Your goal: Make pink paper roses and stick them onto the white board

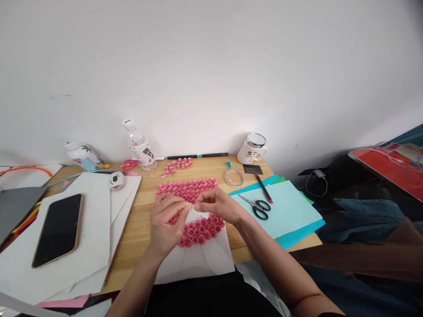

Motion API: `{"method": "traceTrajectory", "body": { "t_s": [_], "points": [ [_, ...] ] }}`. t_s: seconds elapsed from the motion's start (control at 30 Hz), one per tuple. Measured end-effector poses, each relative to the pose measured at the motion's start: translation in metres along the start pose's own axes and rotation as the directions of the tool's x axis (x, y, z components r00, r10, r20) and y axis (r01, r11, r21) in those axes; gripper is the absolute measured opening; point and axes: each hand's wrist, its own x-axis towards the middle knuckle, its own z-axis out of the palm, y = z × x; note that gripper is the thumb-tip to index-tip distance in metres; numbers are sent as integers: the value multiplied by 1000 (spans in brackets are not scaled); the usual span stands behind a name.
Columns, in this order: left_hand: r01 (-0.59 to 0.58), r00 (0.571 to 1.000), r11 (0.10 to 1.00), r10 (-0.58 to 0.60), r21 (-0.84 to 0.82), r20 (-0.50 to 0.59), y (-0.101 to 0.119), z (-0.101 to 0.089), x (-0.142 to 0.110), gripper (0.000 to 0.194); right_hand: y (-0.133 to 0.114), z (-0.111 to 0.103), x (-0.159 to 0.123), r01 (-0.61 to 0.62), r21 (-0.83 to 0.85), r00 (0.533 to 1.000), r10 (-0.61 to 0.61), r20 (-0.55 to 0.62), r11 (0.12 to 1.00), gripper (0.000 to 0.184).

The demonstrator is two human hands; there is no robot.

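Note:
A white sheet (205, 257) lies on the wooden desk (139, 224) in front of me, covered in part by several small pink rolled-paper roses (188, 188). My left hand (165, 222) and my right hand (216, 204) meet just above the roses, fingertips pinched together on something small and pale that I cannot make out. More loose pink roses (178, 164) lie farther back near the wall.
A phone (58, 229) rests on white papers at the left, with a small punch (116, 179) behind. Two bottles (140, 147) stand by the wall. At the right lie black scissors (257, 206) on blue paper, a tape ring (234, 177), a red pen and a mug (253, 149).

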Motion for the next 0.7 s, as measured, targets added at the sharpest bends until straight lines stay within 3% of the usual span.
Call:
{"method": "traceTrajectory", "body": {
  "t_s": [0.07,0.13,0.2,0.37,0.53,0.7],
  "points": [
    [84,982,995,-93,-59,-162,-2,-8,4,9,6,-2,1,-21,0,998,21,-61,1000,30],
    [172,918,978,-202,-116,-342,-7,-18,10,9,12,-2,2,-19,-3,992,18,-122,1000,29],
    [181,886,967,-239,-180,-397,-14,-25,16,10,19,-1,4,1,10,988,0,-153,1000,28],
    [222,942,950,-267,-218,-203,-33,-26,15,40,35,9,13,-8,-25,989,4,-149,1000,20],
    [338,937,941,-335,-20,95,-41,-21,3,65,53,16,18,-192,118,978,201,-64,974,19],
    [149,944,983,-174,109,279,-46,-14,-17,71,59,16,22,-325,398,940,340,35,858,21]
  ]
}}
